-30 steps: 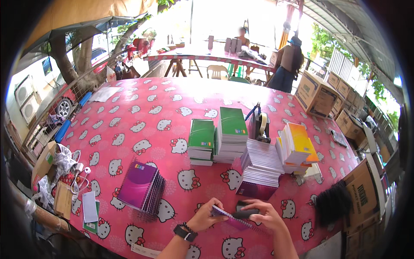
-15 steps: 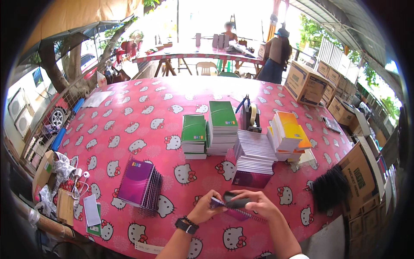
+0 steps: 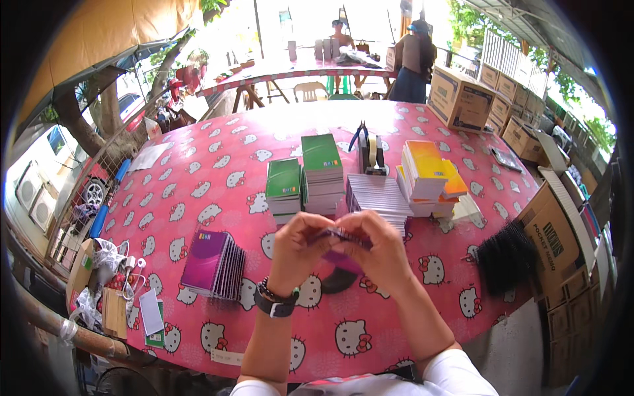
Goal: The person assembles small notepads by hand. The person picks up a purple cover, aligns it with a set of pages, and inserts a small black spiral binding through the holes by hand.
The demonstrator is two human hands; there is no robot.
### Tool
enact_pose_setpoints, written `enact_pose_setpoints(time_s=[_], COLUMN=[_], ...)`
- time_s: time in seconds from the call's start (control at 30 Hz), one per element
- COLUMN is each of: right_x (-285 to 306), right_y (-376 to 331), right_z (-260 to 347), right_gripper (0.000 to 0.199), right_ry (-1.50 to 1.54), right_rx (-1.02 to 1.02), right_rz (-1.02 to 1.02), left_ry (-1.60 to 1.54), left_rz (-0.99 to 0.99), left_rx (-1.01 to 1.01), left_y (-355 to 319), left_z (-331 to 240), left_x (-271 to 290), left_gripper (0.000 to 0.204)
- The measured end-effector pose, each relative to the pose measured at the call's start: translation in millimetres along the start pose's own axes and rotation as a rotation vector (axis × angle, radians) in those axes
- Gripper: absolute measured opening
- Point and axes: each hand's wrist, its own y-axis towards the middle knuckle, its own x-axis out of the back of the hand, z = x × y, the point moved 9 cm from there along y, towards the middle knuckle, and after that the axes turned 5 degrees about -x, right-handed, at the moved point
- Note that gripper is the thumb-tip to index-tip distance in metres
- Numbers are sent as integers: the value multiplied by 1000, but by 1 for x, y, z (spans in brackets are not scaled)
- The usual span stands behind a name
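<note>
My bare left hand (image 3: 295, 247) and right hand (image 3: 378, 244) cover most of the purple spiral-bound notebook (image 3: 347, 261) and part of a dark, rounded object (image 3: 339, 282) I can't identify. The lower edge crops my white fabric sleeves (image 3: 456, 371).

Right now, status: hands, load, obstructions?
Left hand, right hand: both gripping purple coil-bound notebook. Dark rounded object close below in view; nothing visibly blocking.

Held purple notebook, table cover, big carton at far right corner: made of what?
Held notebook: cover looks like thin, smooth card, going by its flat purple face; mostly hidden, coating unclear.
Table cover: likely vinyl, glossy, judging by far-end glare.
Carton: apparently matte brown cardboard, with flat printed faces.
</note>
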Motion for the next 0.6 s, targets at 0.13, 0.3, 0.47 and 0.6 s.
enact_pose_setpoints(time_s=[0.13,0.3,0.47,0.6], right_x=[-6,-6,-14,-12], right_y=[9,3,3,3], right_z=[4,-3,-7,-5], right_gripper=[23,21,26,29], right_ry=[-1,-63,-79,-114], right_rx=[13,-30,10,37], right_rz=[11,-49,-2,-16], left_ry=[-117,-31,-42,2], left_rz=[-141,-162,-173,-131], left_rx=[-13,69,-10,-20], left_y=[-4,-4,-4,-2], left_z=[-8,-7,-1,-4], left_x=[14,20,23,18], left_gripper=[18,15,16,15])
